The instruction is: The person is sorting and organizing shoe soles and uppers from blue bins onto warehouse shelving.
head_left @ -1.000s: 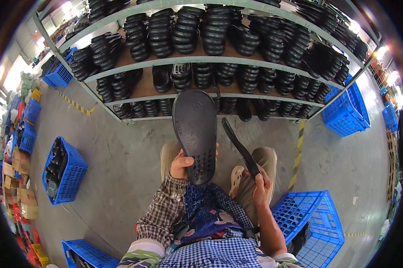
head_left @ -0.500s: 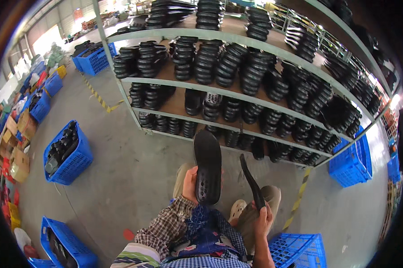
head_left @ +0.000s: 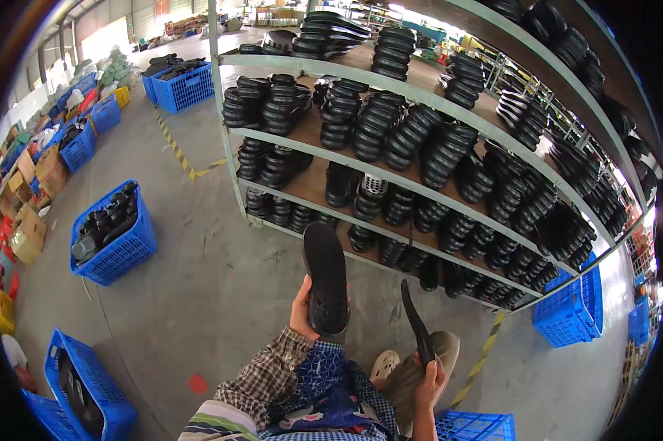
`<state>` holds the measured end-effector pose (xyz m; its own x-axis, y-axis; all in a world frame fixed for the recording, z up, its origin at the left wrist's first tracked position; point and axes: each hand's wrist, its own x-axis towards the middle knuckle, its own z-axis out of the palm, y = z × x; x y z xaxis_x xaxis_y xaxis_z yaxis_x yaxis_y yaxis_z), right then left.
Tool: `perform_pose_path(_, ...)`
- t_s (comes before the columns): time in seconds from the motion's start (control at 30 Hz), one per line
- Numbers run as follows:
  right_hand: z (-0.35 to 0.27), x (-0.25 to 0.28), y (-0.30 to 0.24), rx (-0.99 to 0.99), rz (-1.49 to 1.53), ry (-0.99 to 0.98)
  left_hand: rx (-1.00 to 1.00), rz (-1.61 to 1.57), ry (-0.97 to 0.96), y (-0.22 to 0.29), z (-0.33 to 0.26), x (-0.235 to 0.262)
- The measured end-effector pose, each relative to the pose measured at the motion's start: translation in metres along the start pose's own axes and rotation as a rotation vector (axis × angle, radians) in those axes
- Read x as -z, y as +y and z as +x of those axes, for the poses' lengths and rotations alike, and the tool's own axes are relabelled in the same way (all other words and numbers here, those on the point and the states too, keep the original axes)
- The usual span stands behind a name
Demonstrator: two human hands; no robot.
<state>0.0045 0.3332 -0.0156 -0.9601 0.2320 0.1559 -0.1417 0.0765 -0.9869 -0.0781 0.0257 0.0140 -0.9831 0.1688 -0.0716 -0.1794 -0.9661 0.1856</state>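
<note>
A black shoe sole (head_left: 325, 275) stands upright in my left hand (head_left: 301, 309), with its broad face turned toward me. My fingers wrap round its lower half, the thumb along one edge and fingertips showing at the other. My right hand (head_left: 428, 373) grips the lower end of a second black shoe sole (head_left: 417, 323), seen edge-on as a thin curved strip pointing up and slightly left. The two soles are apart, both in front of my body and short of the rack.
A metal rack (head_left: 361, 151) with several shelves of stacked black soles stands ahead. Blue crates with black parts stand on the left (head_left: 115, 234) and lower left (head_left: 89, 389). More blue crates stand at the right (head_left: 567, 309) and beside my right leg (head_left: 475, 426). Cartons (head_left: 29, 237) line the far left.
My view has swung left, so the rack sits farther right. The left-hand sole has turned slightly and its hollowed pattern shows less. Both hands keep their hold.
</note>
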Motion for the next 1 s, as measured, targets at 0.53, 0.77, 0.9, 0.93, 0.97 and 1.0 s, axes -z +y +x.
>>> perform_pose_path(0.53, 0.000, 0.000, 0.001, -0.025, 0.088, 0.011, -0.249, 0.161, -0.017, 0.090, 0.041, -0.041)
perform_pose_path(0.77, 0.003, -0.001, -0.002, -0.042, -0.041, -0.023, -0.333, 0.445, 0.041, 0.190, 0.133, -0.071)
perform_pose_path(0.9, 0.003, -0.002, 0.003, -0.037, -0.131, -0.009, -0.264, 0.522, 0.045, 0.219, 0.166, -0.107)
perform_pose_path(0.93, 0.003, -0.001, 0.004, -0.025, -0.159, -0.021, -0.325, 0.529, 0.161, 0.215, 0.166, -0.122)
perform_pose_path(0.97, 0.003, 0.000, 0.006, -0.021, -0.165, -0.028, -0.349, 0.504, 0.180, 0.217, 0.171, -0.123)
perform_pose_path(1.0, 0.002, 0.001, 0.008, -0.035, -0.164, -0.020, -0.356, 0.495, 0.182, 0.216, 0.171, -0.120)
